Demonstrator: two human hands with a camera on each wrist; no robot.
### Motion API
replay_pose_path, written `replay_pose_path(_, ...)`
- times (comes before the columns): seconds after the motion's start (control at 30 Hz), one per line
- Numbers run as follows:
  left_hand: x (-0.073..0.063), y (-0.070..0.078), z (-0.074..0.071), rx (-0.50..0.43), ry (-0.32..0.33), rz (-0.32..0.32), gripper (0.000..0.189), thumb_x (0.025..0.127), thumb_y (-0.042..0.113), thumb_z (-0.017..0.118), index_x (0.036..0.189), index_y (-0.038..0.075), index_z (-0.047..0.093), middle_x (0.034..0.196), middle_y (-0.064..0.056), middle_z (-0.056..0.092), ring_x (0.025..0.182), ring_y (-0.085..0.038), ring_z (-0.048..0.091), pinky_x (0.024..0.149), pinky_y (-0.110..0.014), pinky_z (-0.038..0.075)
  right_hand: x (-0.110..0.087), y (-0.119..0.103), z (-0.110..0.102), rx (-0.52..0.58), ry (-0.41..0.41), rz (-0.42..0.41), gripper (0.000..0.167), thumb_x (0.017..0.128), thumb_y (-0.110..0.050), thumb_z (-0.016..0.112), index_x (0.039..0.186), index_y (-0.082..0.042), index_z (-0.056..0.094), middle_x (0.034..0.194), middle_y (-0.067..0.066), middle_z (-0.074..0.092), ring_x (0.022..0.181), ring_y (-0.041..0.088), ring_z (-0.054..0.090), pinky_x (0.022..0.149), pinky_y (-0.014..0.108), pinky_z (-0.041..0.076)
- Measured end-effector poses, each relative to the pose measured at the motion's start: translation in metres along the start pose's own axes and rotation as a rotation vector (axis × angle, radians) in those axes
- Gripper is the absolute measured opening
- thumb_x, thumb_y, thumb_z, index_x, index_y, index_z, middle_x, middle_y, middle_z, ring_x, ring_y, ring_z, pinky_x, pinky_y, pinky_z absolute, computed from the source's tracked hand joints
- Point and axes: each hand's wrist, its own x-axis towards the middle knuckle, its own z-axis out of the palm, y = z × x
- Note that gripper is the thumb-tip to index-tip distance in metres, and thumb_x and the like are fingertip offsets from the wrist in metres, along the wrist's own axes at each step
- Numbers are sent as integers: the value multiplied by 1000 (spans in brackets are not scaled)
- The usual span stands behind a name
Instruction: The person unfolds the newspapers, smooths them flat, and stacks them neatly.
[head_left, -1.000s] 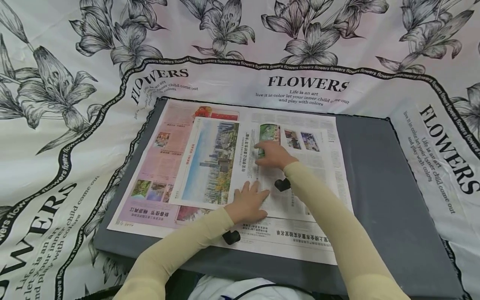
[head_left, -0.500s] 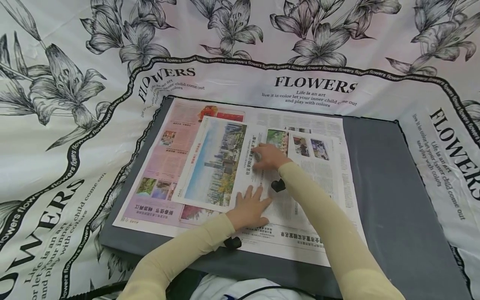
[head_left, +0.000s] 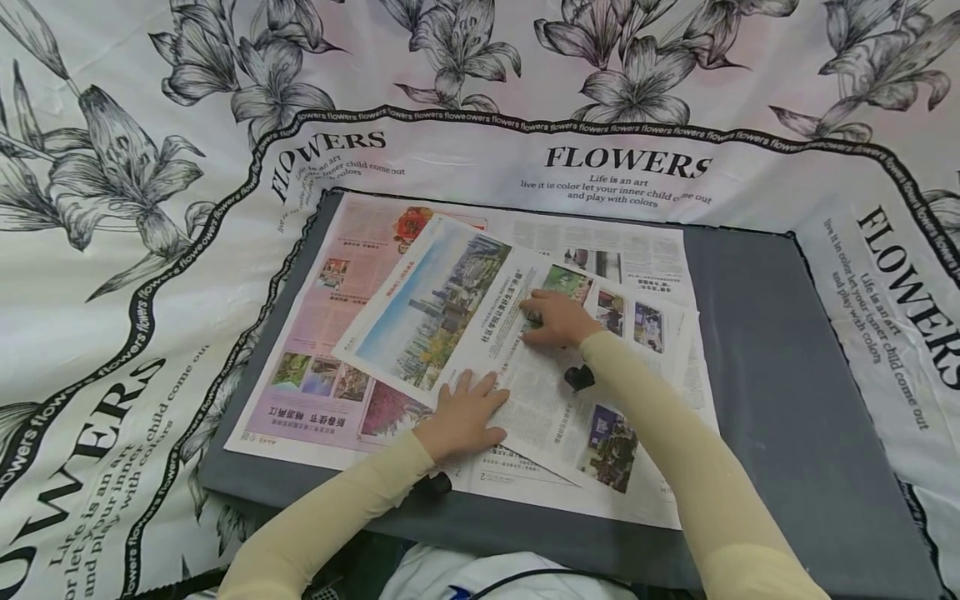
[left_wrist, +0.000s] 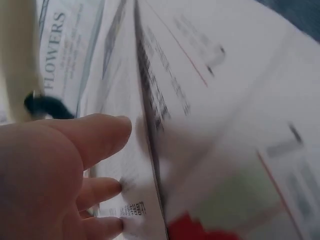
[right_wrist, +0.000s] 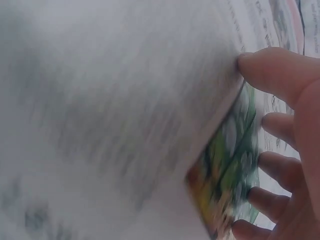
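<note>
A printed newspaper sheet (head_left: 491, 333) with a blue-sky city picture lies at an angle over a larger newspaper (head_left: 296, 312) that has a pink left part. My left hand (head_left: 461, 418) rests on the front edge of the upper sheet with fingers spread. In the left wrist view its thumb (left_wrist: 107, 135) lies beside the sheet's edge. My right hand (head_left: 558, 318) presses the middle of the same sheet, near a green picture. The right wrist view shows its fingertips (right_wrist: 272, 162) spread over that green picture, touching the paper.
The papers lie on a dark grey tabletop (head_left: 780, 375), with its bare right part beyond them. A white cloth with black flower prints (head_left: 465, 67) surrounds the table. Black wrist camera pieces (head_left: 579, 378) sit under the sleeves.
The upper newspaper sheet has turned clockwise over the lower one, its right end swinging toward the front. My left hand has moved left and slightly back; the right has shifted a little right.
</note>
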Motion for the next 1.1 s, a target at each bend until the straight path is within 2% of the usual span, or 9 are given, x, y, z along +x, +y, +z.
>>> replay_pose_path(0.27,-1,-22,-7,-42,46,-38,63,100,40,61,156,17,43,168,-14,30,153,-53,20,110,-78,28,-28,17,1,-46,11,-30,70,95,-39,69,152,-6,47,161,26,36,147,49,36,119,63,31)
replay_pose_path(0.57,6,-32,-19,-28,80,-105,66,100,38,61,157,11,40,166,-22,29,151,-53,23,111,-74,33,-57,26,9,-56,-27,13,77,93,-42,70,157,-11,40,164,24,31,150,50,31,114,68,34)
replay_pose_path(0.83,20,-37,-29,-4,59,-144,72,100,43,62,159,11,35,167,-25,23,150,-58,19,103,-80,34,-81,30,18,-90,23,-13,81,87,-43,76,154,-10,45,161,27,36,146,53,36,108,71,39)
replay_pose_path(1.1,46,-45,-37,23,52,-217,77,97,52,62,159,16,33,168,-23,20,150,-58,19,100,-78,39,-102,20,28,-115,63,-9,81,84,-47,75,152,-10,49,158,28,40,142,55,40,104,68,44)
